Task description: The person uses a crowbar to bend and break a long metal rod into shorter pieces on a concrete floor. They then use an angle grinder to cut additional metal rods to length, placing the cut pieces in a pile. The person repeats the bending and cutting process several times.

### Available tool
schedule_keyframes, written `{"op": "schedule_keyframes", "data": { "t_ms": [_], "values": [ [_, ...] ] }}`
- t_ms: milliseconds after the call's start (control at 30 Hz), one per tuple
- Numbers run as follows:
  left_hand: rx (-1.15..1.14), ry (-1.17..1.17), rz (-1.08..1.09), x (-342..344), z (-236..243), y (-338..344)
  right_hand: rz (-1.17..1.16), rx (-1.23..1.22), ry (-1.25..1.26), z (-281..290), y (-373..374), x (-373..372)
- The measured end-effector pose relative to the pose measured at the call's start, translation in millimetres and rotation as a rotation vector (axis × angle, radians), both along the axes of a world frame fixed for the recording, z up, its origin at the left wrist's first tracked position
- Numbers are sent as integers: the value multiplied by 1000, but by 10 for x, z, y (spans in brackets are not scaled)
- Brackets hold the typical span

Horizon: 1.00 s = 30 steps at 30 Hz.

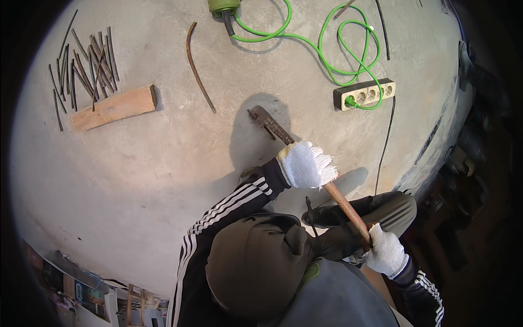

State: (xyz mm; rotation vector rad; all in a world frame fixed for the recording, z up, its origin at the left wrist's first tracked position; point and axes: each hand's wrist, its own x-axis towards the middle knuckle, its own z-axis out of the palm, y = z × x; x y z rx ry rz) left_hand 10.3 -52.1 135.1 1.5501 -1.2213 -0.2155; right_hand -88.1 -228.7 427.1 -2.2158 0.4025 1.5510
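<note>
My left hand (306,165), in a white knit glove, is closed round the middle of a long, rusty metal bar tool with a dark jawed head (261,119) over the concrete floor (163,163). My right hand (384,250), also gloved, grips the lower end of the same bar. The head casts a shadow on the floor; whether it touches the floor I cannot tell. A thin dark piece (309,210) shows under the bar beside my trousered leg (397,210), partly hidden.
Several short rods (93,73) lie top left beside a wooden block (113,107), with a curved rod (200,82) nearer centre. A green tool (222,5) at the top has a looped green cord (321,49) plugged into a power strip (376,94). Dark clutter (463,161) fills the right edge.
</note>
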Motion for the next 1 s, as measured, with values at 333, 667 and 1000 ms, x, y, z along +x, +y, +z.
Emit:
{"op": "schedule_keyframes", "data": {
  "t_ms": [333,667,1000],
  "values": [
    [94,-18,-121,48,127,-147,-153,86,-34,-32,-108,-363],
    [146,53,-293,-166,-185,-79,-397,104,134,-506,95,-902],
    [499,-34,-17,-246,37,-156,-382,210,-65,-560,-374,-1000]
  ]
}}
